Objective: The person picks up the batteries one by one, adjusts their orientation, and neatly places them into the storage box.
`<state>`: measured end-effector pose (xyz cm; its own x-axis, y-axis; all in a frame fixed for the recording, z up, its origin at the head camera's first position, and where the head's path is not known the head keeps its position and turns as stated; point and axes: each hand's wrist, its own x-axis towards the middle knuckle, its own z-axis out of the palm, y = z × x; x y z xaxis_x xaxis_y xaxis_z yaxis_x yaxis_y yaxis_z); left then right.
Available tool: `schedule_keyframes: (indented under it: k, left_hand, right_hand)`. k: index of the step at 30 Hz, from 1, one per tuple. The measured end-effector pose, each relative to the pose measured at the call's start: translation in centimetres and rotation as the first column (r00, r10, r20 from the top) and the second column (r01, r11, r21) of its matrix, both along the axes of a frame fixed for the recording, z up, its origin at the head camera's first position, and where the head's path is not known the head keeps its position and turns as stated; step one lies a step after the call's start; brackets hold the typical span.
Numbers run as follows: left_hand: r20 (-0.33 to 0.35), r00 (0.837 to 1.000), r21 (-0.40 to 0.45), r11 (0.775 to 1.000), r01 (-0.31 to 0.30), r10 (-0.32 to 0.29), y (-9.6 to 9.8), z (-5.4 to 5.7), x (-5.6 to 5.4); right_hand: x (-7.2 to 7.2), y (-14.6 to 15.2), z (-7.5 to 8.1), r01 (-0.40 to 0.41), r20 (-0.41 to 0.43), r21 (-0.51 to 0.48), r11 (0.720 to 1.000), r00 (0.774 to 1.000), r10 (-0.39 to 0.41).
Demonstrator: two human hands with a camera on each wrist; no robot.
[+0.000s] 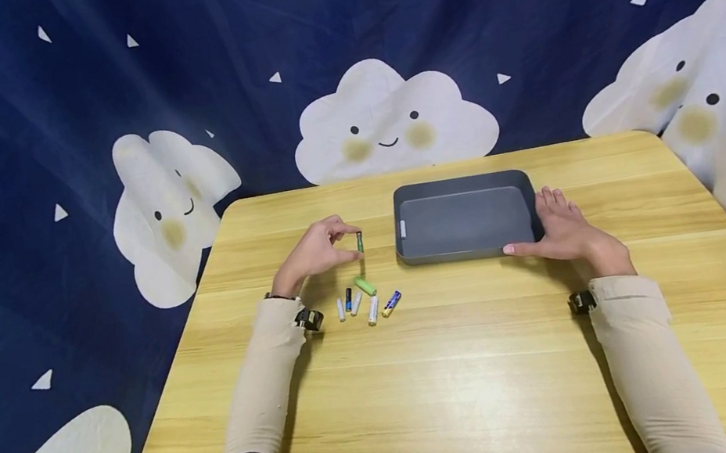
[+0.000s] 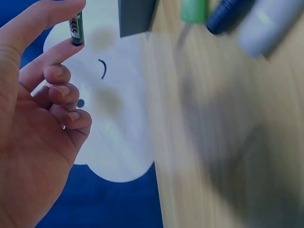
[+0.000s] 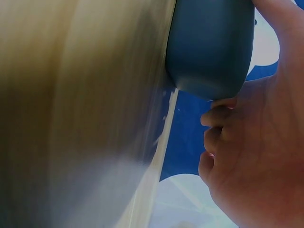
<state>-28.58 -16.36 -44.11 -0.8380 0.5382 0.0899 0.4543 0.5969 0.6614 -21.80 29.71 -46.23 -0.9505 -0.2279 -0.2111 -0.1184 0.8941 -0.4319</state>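
Between thumb and index finger, my left hand (image 1: 317,249) pinches a small green-and-dark battery (image 1: 360,242), upright above the table. The same battery (image 2: 76,29) shows at the fingertips in the left wrist view. Below it lie several loose batteries: a bright green one (image 1: 364,286), a dark blue one (image 1: 348,300), a blue-and-yellow one (image 1: 391,303) and some whitish ones (image 1: 372,310). My right hand (image 1: 566,230) rests against the right near corner of a grey tray (image 1: 474,253), thumb along its front wall, other fingers extended by its right side. One white battery (image 1: 402,230) is inside the tray, by its left wall.
The wooden table (image 1: 471,368) has rounded corners. Behind its far edge hangs a dark blue curtain (image 1: 250,141) with white clouds. A small black wrist camera (image 1: 309,319) sits on the left wrist, another (image 1: 582,302) on the right.
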Motion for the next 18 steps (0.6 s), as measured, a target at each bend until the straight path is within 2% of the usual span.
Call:
schedule_keyframes:
  k: [6, 12, 18]
  left_hand:
    - [-0.005, 1.0, 0.018, 1.0, 0.014, -0.014, 1.6, 0.3, -0.5]
    - [-0.024, 0.999, -0.006, 1.0, 0.023, -0.023, 2.8, 0.6, -0.9]
    - [-0.002, 0.999, 0.009, 0.999, 0.038, -0.038, 3.9, 0.9, -1.2]
  right_hand:
    - [0.0, 0.1, 0.0, 0.005, 0.0, 0.003, 1.0, 1.0, -0.005]
    - [0.0, 0.1, 0.0, 0.01, 0.01, -0.008, 1.0, 1.0, -0.01]
    - [-0.1, 0.1, 0.0, 0.012, 0.015, -0.015, 1.0, 1.0, -0.011]
